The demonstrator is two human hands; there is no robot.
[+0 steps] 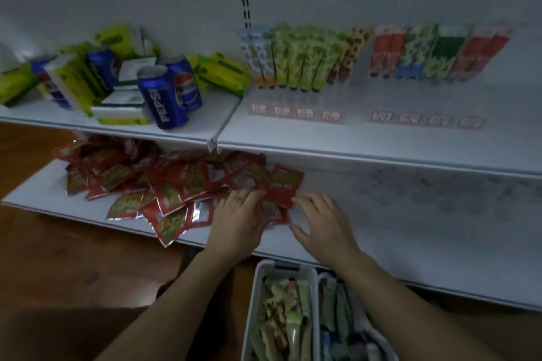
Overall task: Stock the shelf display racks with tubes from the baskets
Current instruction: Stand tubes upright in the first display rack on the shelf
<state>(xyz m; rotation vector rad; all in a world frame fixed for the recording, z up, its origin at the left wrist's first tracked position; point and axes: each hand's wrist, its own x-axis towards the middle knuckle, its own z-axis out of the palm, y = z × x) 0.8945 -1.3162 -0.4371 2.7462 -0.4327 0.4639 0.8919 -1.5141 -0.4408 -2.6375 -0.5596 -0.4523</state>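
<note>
My left hand (239, 221) lies with fingers loosely spread on the heap of red sachets (164, 182) on the lower shelf (410, 228). My right hand (322, 224), fingers apart, touches the nearest sachet's edge (neither hand plainly grips). Below, the tubes (293, 319) lie in two baskets (261, 278); more stand in the racks (296, 102) above.

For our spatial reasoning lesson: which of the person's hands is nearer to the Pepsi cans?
Left. The left hand lies below and slightly right of the Pepsi cans, on the lower shelf; the right hand is farther right.
</note>
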